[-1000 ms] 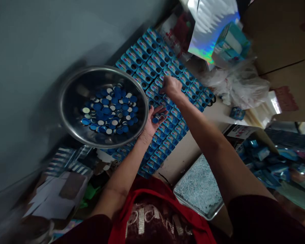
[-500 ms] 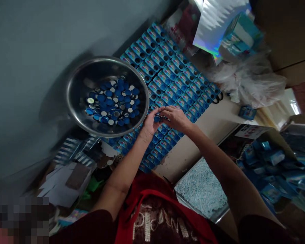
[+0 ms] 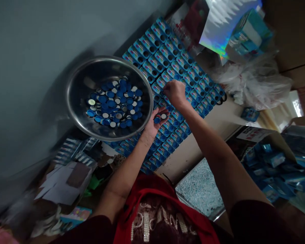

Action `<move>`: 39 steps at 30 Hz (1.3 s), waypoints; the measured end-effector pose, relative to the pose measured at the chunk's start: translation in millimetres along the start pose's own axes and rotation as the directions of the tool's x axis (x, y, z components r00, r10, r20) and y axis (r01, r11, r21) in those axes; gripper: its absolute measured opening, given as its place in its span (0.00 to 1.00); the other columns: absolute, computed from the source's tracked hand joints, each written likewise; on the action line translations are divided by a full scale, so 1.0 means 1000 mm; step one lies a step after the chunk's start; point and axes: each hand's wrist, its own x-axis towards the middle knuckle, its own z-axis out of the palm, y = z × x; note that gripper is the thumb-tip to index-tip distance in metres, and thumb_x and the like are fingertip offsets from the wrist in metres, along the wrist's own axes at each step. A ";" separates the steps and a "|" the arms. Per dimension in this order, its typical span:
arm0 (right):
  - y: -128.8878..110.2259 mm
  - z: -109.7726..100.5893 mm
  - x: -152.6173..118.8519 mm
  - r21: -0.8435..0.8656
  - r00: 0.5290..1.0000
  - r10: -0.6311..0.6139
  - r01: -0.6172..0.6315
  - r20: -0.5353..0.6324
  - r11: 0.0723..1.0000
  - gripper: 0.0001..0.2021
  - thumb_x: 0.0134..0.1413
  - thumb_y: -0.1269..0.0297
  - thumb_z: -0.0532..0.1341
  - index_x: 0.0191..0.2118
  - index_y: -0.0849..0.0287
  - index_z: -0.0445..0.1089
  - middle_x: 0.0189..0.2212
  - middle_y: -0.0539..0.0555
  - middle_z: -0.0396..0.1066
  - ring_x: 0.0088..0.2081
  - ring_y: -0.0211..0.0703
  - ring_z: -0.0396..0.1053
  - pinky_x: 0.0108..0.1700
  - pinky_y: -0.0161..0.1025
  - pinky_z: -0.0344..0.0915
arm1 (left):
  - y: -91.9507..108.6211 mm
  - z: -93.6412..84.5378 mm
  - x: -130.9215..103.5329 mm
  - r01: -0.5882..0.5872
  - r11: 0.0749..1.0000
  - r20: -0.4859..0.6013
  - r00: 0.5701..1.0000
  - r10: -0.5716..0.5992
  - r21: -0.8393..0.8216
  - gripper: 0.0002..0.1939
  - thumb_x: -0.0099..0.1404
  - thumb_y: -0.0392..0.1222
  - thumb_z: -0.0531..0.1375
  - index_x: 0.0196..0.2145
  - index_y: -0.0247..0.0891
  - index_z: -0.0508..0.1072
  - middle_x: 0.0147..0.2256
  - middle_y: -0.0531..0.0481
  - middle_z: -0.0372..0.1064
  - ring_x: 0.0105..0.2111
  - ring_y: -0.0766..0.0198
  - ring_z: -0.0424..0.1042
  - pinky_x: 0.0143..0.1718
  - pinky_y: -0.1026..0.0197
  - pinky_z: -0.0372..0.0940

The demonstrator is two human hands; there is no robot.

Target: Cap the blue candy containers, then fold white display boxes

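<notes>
Rows of blue cards with round holes (image 3: pixel 156 62) lie beside and partly under a steel bowl (image 3: pixel 72 112). Inside the bowl are blue and white round discs (image 3: pixel 117 101). My left hand (image 3: pixel 155 123) is palm up at the bowl's right rim, with a few discs (image 3: pixel 163 116) lying in it. Over the middle rows, my right hand (image 3: pixel 175 92) is closed, fingertips down at a card; whatever they pinch is hidden. Some of the holes look dark, while others are filled with blue.
Behind the cards lie shiny sheets (image 3: pixel 218 25) and a plastic bag (image 3: pixel 261 84). A tray of pale blue granules (image 3: pixel 199 189) is below right, near a box of blue packets (image 3: pixel 274 162). Papers (image 3: pixel 63 183) lie at lower left.
My right hand has left my left hand and moved up over the card rows. My left hand has opened out, showing the discs in its palm. The view has shifted slightly.
</notes>
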 end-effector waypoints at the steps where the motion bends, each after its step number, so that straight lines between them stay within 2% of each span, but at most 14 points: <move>1: 0.000 0.003 0.008 -0.017 0.999 0.030 -0.030 0.032 0.999 0.04 0.54 0.68 0.68 0.36 0.56 0.81 0.36 0.56 0.78 0.43 0.52 0.75 0.48 0.48 0.70 | 0.001 -0.001 0.001 -0.001 1.000 0.007 1.000 0.001 -0.006 0.15 0.77 0.44 0.57 0.40 0.36 0.83 0.43 0.43 0.84 0.53 0.54 0.82 0.61 0.50 0.74; 3: 0.004 0.012 0.025 -0.008 0.995 0.068 -0.067 0.078 0.998 0.04 0.54 0.63 0.71 0.33 0.57 0.79 0.33 0.56 0.75 0.44 0.56 0.75 0.49 0.52 0.71 | 0.001 -0.002 0.003 -0.002 1.000 0.022 1.000 0.002 -0.023 0.15 0.78 0.45 0.57 0.42 0.37 0.83 0.48 0.42 0.83 0.57 0.53 0.80 0.61 0.51 0.74; 7: 0.008 0.020 0.049 0.112 0.997 0.005 -0.013 0.075 0.994 0.17 0.58 0.49 0.72 0.32 0.59 0.76 0.31 0.55 0.70 0.50 0.62 0.75 0.52 0.58 0.70 | 0.000 0.000 0.006 -0.007 0.997 0.052 0.999 0.011 -0.078 0.15 0.79 0.44 0.56 0.46 0.36 0.82 0.55 0.41 0.81 0.61 0.52 0.77 0.59 0.53 0.75; 9: 0.003 0.011 0.047 0.073 0.995 0.012 -0.019 0.099 0.997 0.14 0.57 0.52 0.74 0.34 0.58 0.76 0.32 0.54 0.71 0.50 0.61 0.75 0.52 0.57 0.70 | 0.000 0.003 0.006 -0.019 0.996 0.046 0.999 0.023 -0.091 0.17 0.80 0.44 0.54 0.46 0.37 0.82 0.55 0.42 0.81 0.62 0.53 0.77 0.59 0.54 0.75; 12: -0.010 -0.013 0.013 -0.028 0.990 -0.015 0.019 0.138 0.999 0.06 0.55 0.68 0.73 0.39 0.57 0.78 0.38 0.54 0.75 0.47 0.54 0.74 0.51 0.50 0.69 | 0.001 0.006 0.003 -0.013 0.997 0.007 1.000 0.013 -0.081 0.17 0.80 0.44 0.53 0.43 0.38 0.81 0.51 0.44 0.83 0.60 0.55 0.78 0.60 0.53 0.74; 14: -0.011 -0.027 -0.025 0.008 0.983 -0.154 0.154 0.102 0.988 0.08 0.58 0.72 0.67 0.43 0.57 0.80 0.42 0.55 0.77 0.45 0.50 0.74 0.49 0.45 0.68 | 0.001 0.006 0.002 -0.001 0.996 -0.017 1.000 -0.001 -0.089 0.16 0.80 0.42 0.53 0.42 0.38 0.81 0.45 0.45 0.84 0.58 0.56 0.79 0.61 0.52 0.74; 16: -0.004 -0.035 -0.067 0.086 0.934 -0.340 0.333 0.105 0.939 0.09 0.62 0.70 0.64 0.45 0.55 0.81 0.45 0.56 0.77 0.47 0.49 0.73 0.50 0.43 0.68 | -0.001 0.004 0.003 0.000 0.995 -0.022 1.000 -0.002 -0.100 0.16 0.80 0.40 0.53 0.41 0.38 0.80 0.41 0.46 0.84 0.55 0.57 0.81 0.61 0.52 0.73; 18: 0.007 -0.037 -0.101 0.128 0.868 -0.455 0.437 0.198 0.890 0.10 0.63 0.66 0.65 0.48 0.54 0.81 0.47 0.57 0.77 0.49 0.49 0.73 0.52 0.43 0.68 | -0.005 0.001 0.005 0.009 0.996 -0.017 1.000 -0.011 -0.088 0.17 0.79 0.40 0.53 0.40 0.37 0.81 0.39 0.46 0.83 0.53 0.58 0.81 0.61 0.53 0.73; 22: 0.023 -0.036 -0.129 0.113 0.843 -0.420 0.407 0.334 0.906 0.14 0.68 0.65 0.62 0.53 0.55 0.82 0.48 0.60 0.78 0.46 0.47 0.76 0.47 0.41 0.68 | -0.013 -0.003 0.009 0.034 0.999 -0.032 0.999 -0.034 0.009 0.12 0.75 0.37 0.58 0.40 0.35 0.82 0.39 0.46 0.83 0.50 0.60 0.82 0.61 0.55 0.72; 25: 0.022 -0.036 -0.116 0.229 0.869 -0.409 0.353 0.280 0.907 0.12 0.66 0.64 0.63 0.48 0.54 0.85 0.44 0.58 0.79 0.43 0.45 0.77 0.46 0.40 0.69 | -0.012 -0.006 0.007 0.001 1.000 -0.015 1.000 -0.001 0.022 0.11 0.74 0.37 0.59 0.40 0.36 0.83 0.38 0.48 0.83 0.48 0.61 0.82 0.62 0.55 0.72; 29: 0.003 -0.030 -0.075 0.343 0.981 -0.115 0.056 0.155 0.938 0.11 0.57 0.67 0.65 0.43 0.57 0.85 0.35 0.53 0.80 0.37 0.45 0.77 0.42 0.39 0.70 | -0.005 -0.008 0.000 -0.024 1.000 0.012 1.000 0.024 -0.018 0.12 0.76 0.39 0.58 0.41 0.36 0.82 0.41 0.45 0.84 0.48 0.58 0.83 0.62 0.51 0.72; 33: -0.023 -0.008 -0.030 0.135 0.993 -0.025 0.009 0.112 0.991 0.09 0.52 0.70 0.67 0.39 0.56 0.83 0.38 0.54 0.82 0.41 0.50 0.77 0.46 0.44 0.71 | -0.001 -0.012 -0.004 0.038 0.999 0.005 0.999 -0.038 -0.013 0.10 0.75 0.41 0.61 0.43 0.35 0.82 0.45 0.41 0.84 0.56 0.53 0.81 0.63 0.49 0.72; 36: -0.032 0.010 -0.004 -0.047 0.988 0.009 -0.002 0.152 0.999 0.07 0.50 0.71 0.68 0.36 0.55 0.81 0.40 0.57 0.81 0.44 0.57 0.77 0.46 0.48 0.71 | 0.000 -0.017 -0.001 0.055 0.998 0.006 0.998 -0.054 -0.040 0.11 0.76 0.41 0.60 0.44 0.35 0.81 0.46 0.39 0.84 0.58 0.52 0.80 0.63 0.50 0.71; 39: -0.032 0.020 0.011 -0.051 0.985 0.013 -0.004 0.169 0.999 0.07 0.51 0.66 0.73 0.36 0.55 0.78 0.37 0.58 0.80 0.45 0.59 0.77 0.45 0.49 0.71 | 0.000 -0.017 0.001 0.071 0.995 0.035 0.997 -0.068 -0.067 0.14 0.78 0.40 0.56 0.44 0.34 0.81 0.45 0.39 0.84 0.58 0.52 0.80 0.63 0.51 0.72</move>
